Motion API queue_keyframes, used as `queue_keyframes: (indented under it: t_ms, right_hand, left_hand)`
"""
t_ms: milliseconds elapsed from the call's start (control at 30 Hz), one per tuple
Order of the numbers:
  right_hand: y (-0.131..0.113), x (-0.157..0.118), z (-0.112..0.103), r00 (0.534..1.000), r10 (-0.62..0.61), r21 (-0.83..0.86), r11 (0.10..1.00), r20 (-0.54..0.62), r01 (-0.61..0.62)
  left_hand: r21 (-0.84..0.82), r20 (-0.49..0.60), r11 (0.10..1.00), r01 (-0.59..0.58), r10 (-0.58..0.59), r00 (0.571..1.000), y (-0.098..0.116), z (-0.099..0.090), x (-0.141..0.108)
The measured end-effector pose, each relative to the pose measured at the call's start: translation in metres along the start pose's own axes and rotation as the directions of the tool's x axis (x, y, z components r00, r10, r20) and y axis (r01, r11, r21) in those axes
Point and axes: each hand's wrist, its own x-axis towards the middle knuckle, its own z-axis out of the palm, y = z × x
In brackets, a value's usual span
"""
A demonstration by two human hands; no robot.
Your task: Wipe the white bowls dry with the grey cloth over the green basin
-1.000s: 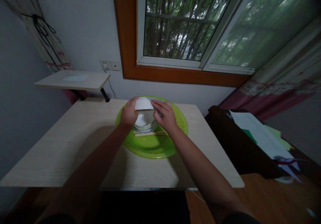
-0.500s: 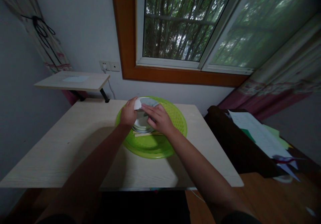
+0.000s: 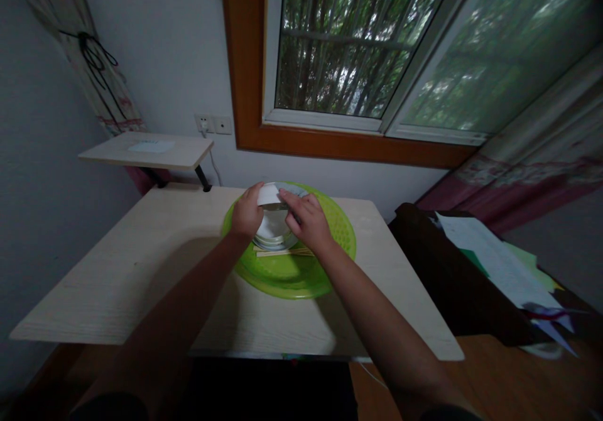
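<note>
A white bowl [image 3: 269, 193] is held between my two hands, above other white dishes [image 3: 273, 227] stacked on a round green tray [image 3: 294, 288]. My left hand [image 3: 248, 212] grips its left side, fingers at the back. My right hand [image 3: 308, 217] holds the right side with index finger stretched along it and thumb below. The fingers partly hide the bowl. A few thin, pale chopsticks [image 3: 282, 252] lie on the tray just in front of the stack.
The tray stands on a pale wooden table [image 3: 188, 295]. A small raised shelf [image 3: 174, 156] with a paper on it is at the back left. Beyond the table's right edge, papers [image 3: 494, 257] lie on dark furniture. A window and wall sockets [image 3: 213, 124] are behind.
The white bowl shows more of its side between my hands, and my right fingers sit slightly farther from my left hand. The whole view has shifted a little.
</note>
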Motion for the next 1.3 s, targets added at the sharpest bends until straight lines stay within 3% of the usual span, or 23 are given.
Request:
queue_keyframes:
  t_ms: [200, 433, 567, 733, 900, 1033, 1300]
  right_hand:
    - [0.012, 0.0, -0.002, 0.983, 0.147, 0.04, 0.989, -0.108, -0.143]
    - [0.017, 0.001, 0.004, 0.956, 0.272, 0.048, 0.962, -0.109, -0.268]
    - [0.025, -0.004, 0.013, 0.914, 0.391, 0.013, 0.92, -0.11, -0.392]
    - [0.027, -0.004, 0.021, 0.848, 0.53, -0.001, 0.848, -0.016, -0.53]
    - [0.025, -0.001, 0.018, 0.805, 0.593, 0.029, 0.805, -0.023, -0.593]
    - [0.026, -0.002, 0.013, 0.811, 0.58, 0.0, 0.814, -0.073, -0.581]
    - [0.027, -0.002, 0.008, 0.88, 0.464, -0.012, 0.884, -0.107, -0.467]
  left_hand:
    - [-0.09, -0.037, 0.995, 0.035, -0.038, 0.999, -0.005, 0.004, 0.002]
    - [-0.261, 0.008, 0.954, 0.146, -0.149, 0.989, -0.001, 0.004, 0.004]
    - [-0.294, 0.072, 0.948, 0.121, -0.104, 0.992, 0.001, 0.005, 0.003]
    - [-0.26, 0.069, 0.964, 0.056, -0.04, 0.997, -0.001, 0.006, 0.001]
    - [-0.226, 0.084, 0.973, 0.037, -0.018, 0.996, -0.001, 0.009, 0.002]
    - [-0.189, 0.107, 0.982, -0.005, 0.026, 0.994, 0.001, 0.011, 0.002]
    - [-0.098, 0.128, 0.993, -0.065, 0.078, 0.989, 0.006, 0.004, -0.001]
